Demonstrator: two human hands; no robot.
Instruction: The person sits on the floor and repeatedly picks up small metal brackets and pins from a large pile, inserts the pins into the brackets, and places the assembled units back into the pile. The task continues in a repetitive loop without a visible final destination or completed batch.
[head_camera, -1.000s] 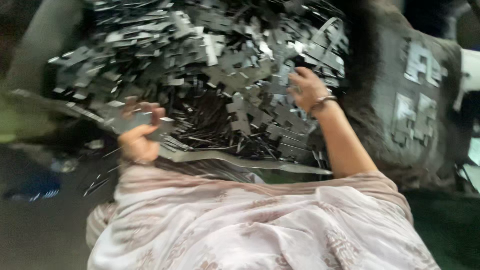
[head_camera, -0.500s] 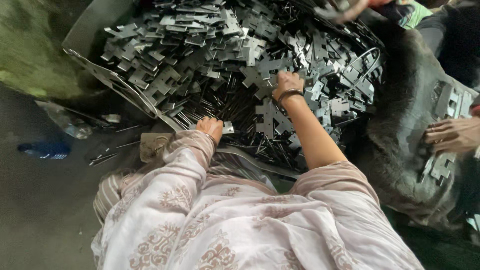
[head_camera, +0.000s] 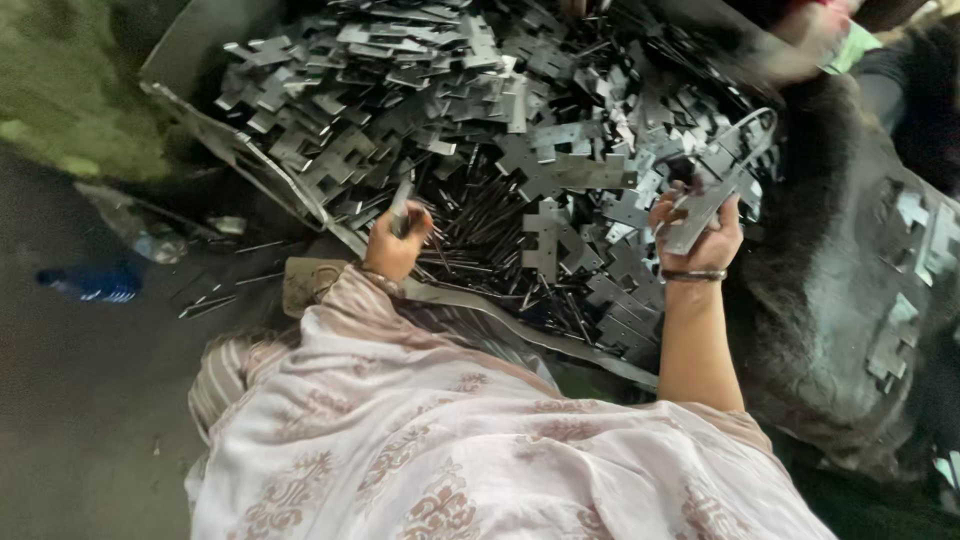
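while heaped grey metal cutouts (head_camera: 500, 110) fill the tray (head_camera: 190, 60), left hand (head_camera: 395, 245) gripping a strip (head_camera: 401, 205), right hand (head_camera: 700, 225) a plate (head_camera: 705, 200)

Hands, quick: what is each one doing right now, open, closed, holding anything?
Left hand: closed around a narrow grey metal strip.
Right hand: closed on flat grey stamped metal plates, above the pile of grey cross-shaped metal pieces.

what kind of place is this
Probably a small metal workshop or sorting floor: a big heap of flat grey cross-shaped stamped metal pieces, thin metal strips under it, and the left hand and right hand each holding a piece.
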